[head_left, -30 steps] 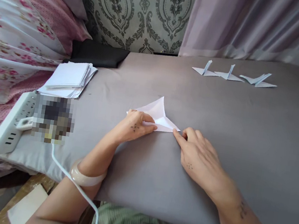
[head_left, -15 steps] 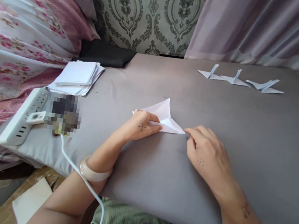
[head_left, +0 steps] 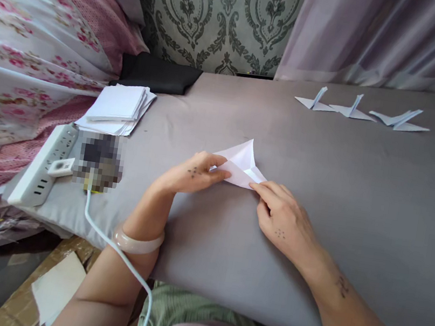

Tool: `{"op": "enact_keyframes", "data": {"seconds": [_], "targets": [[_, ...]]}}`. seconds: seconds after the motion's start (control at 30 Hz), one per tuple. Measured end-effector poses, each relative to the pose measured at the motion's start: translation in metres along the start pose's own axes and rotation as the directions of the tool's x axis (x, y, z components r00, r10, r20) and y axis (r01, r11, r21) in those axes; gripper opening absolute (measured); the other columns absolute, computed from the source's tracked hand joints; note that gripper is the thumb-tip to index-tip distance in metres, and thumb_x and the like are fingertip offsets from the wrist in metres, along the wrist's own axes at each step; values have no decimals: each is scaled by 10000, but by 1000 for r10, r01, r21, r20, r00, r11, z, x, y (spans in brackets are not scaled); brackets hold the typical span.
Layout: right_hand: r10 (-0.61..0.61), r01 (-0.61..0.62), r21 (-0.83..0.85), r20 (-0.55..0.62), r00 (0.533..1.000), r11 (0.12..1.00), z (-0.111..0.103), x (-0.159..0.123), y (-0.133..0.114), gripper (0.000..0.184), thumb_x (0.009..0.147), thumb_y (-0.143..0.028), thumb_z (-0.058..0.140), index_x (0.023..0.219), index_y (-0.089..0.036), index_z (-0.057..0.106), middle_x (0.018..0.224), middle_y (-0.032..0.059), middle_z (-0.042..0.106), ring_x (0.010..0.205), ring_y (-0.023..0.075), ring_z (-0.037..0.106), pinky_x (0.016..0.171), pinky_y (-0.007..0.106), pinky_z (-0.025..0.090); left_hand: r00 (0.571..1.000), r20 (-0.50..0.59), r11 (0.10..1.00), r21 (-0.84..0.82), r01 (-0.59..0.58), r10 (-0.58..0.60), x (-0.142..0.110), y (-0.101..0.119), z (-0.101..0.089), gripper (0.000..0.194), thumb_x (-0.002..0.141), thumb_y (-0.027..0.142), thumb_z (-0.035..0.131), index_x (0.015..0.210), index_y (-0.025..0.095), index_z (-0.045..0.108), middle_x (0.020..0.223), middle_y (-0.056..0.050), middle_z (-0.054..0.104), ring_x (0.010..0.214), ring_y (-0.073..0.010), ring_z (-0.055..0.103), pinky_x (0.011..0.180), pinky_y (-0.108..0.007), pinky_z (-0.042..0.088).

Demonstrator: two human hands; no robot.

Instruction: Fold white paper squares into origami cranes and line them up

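Head view looks down on a grey padded surface [head_left: 324, 162], the largest thing here, with floral bedding [head_left: 26, 47] piled at its left edge. A white power strip [head_left: 43, 164] and a stack of white paper squares [head_left: 119, 107] sit on the near-left part; three folded paper shapes [head_left: 356, 112] lie in a row well apart at the far right. At the middle lies the half-folded white sheet [head_left: 242, 164], a flap tilted up off the cloth. The left hand [head_left: 191, 173] pinches the sheet's left corner, fingers closed on the paper. The right hand [head_left: 283, 216] presses its fingertips on the right tip, fingers curled but not clenched. Judging from the soft cloth beneath, a crease could run crooked if the padding gives, and the raised flap could spring back should either hand slip.
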State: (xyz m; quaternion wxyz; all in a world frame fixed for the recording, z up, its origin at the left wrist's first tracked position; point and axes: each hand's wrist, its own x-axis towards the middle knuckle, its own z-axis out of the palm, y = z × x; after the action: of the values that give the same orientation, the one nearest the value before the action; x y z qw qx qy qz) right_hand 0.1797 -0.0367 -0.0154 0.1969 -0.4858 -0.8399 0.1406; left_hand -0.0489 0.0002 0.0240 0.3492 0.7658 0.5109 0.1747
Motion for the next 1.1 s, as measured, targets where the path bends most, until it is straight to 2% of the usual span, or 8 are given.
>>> {"op": "enact_keyframes", "data": {"seconds": [0.1, 0.23, 0.4, 0.53, 0.63, 0.83, 1.0, 1.1], "targets": [[-6, 6, -40, 6, 1000, 999, 0, 0, -1, 482, 829, -34, 394, 1235, -206, 588, 1101, 63, 635, 984, 205, 558, 719, 299, 453, 996, 74, 999, 8, -46, 45, 1, -1, -1, 261, 927, 316, 435, 913, 151, 637, 705, 7, 553, 638, -114, 440, 606, -238, 365], [-33, 35, -79, 25, 999, 996, 0, 0, -3, 471, 834, -37, 385, 1224, -200, 596, 1081, 75, 620, 961, 207, 541, 722, 306, 442, 992, 57, 994, -14, -108, 109, 5, 1, 3, 256, 933, 298, 421, 997, 156, 623, 850, -27, 613, 764, -142, 509, 699, -250, 408], [-31, 34, -104, 35, 999, 994, 3, 1, -3, 491, 849, -38, 364, 1257, -206, 581, 1089, 83, 607, 979, 211, 528, 736, 307, 445, 994, -21, 993, -44, -106, 106, 8, 2, 9, 234, 936, 324, 438, 1008, 162, 591, 800, -11, 593, 720, -125, 496, 664, -234, 400], [-50, 53, -113, 31, 998, 992, 5, 1, -1, 502, 848, -37, 361, 1268, -204, 579, 1076, 89, 602, 968, 210, 524, 764, 323, 446, 981, -122, 986, -61, -158, 150, 12, 5, 15, 220, 948, 335, 436, 916, 162, 568, 746, 5, 549, 666, -103, 450, 644, -226, 384], [-38, 40, -99, 19, 999, 994, 5, 2, -2, 488, 852, -49, 377, 1260, -213, 589, 1064, 82, 604, 949, 204, 525, 749, 316, 440, 966, -173, 977, -69, -204, 190, 13, 9, 17, 221, 941, 337, 466, 878, 162, 585, 762, -7, 577, 685, -107, 472, 652, -226, 388], [36, -40, -73, -54, 998, 997, 8, 7, -9, 283, 940, -292, 458, 1126, -240, 665, 988, 59, 616, 933, 199, 535, 703, 304, 397, 955, -195, 967, -71, -243, 225, 9, 17, 18, 207, 917, 330, 531, 884, 163, 648, 821, -25, 655, 764, -125, 558, 720, -235, 429], [66, -84, -143, -122, 990, 986, 13, 13, -16, 274, 946, -364, 457, 936, -217, 688, 887, 59, 615, 863, 192, 527, 629, 310, 317, 966, -190, 977, -86, -195, 176, 8, 17, 21, 204, 902, 345, 554, 893, 173, 663, 832, -18, 674, 782, -131, 588, 745, -238, 457], [65, -91, -173, -155, 986, 981, 15, 15, -17, 304, 956, -371, 432, 859, -197, 662, 851, 60, 610, 836, 188, 520, 614, 312, 282, 961, -185, 972, -73, -223, 207, 9, 16, 22, 188, 907, 326, 551, 902, 177, 665, 852, -25, 676, 802, -133, 596, 765, -242, 463]]}}
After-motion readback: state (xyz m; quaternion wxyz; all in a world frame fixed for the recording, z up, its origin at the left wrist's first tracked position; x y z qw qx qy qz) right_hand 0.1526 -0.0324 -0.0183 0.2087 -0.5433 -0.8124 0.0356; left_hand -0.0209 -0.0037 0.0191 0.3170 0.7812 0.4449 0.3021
